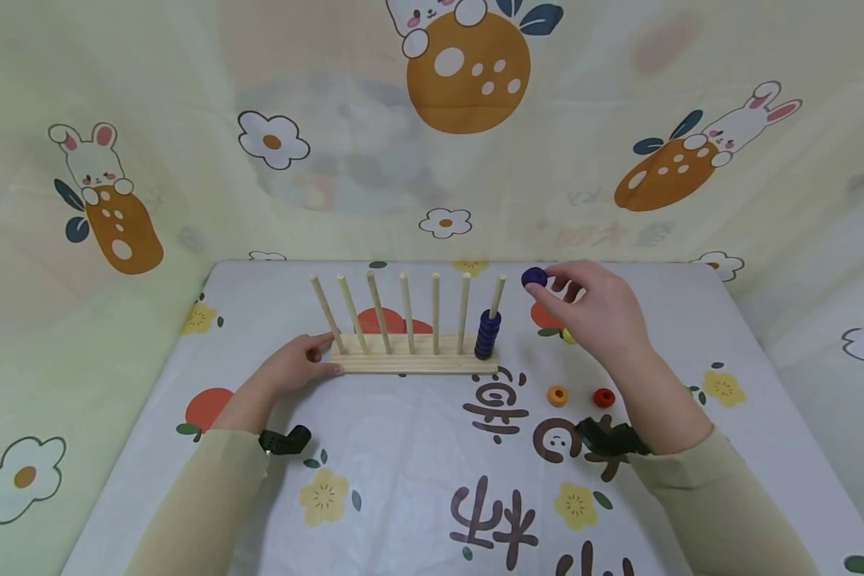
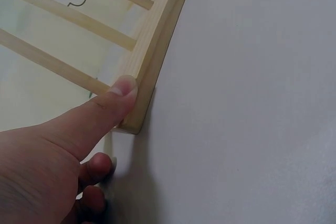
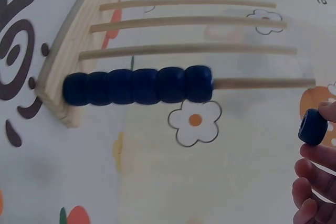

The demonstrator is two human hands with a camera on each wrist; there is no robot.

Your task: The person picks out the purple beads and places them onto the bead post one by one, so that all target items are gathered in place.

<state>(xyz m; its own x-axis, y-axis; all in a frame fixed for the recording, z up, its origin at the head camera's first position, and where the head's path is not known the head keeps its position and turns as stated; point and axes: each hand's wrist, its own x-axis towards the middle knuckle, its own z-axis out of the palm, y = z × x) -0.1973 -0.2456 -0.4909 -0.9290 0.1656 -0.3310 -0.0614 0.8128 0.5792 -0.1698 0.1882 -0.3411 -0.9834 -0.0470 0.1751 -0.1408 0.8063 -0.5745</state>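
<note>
A wooden peg rack (image 1: 410, 364) with several upright pegs stands on the table. Several dark blue beads (image 3: 147, 86) are stacked on its rightmost peg, whose upper part is bare. My left hand (image 1: 295, 370) grips the rack's left end, and in the left wrist view its thumb presses on the base near the end peg. My right hand (image 1: 598, 312) pinches one blue bead (image 1: 534, 278) between thumb and fingertips, apart from and just right of the top of that peg. The right wrist view shows the same bead with its hole visible.
An orange bead (image 1: 558, 395) and a red bead (image 1: 604, 398) lie on the table, in front of my right forearm. The cloth on the table (image 1: 396, 464) is printed with fruit, flowers and lettering. A patterned curtain (image 1: 346, 184) rises behind the table.
</note>
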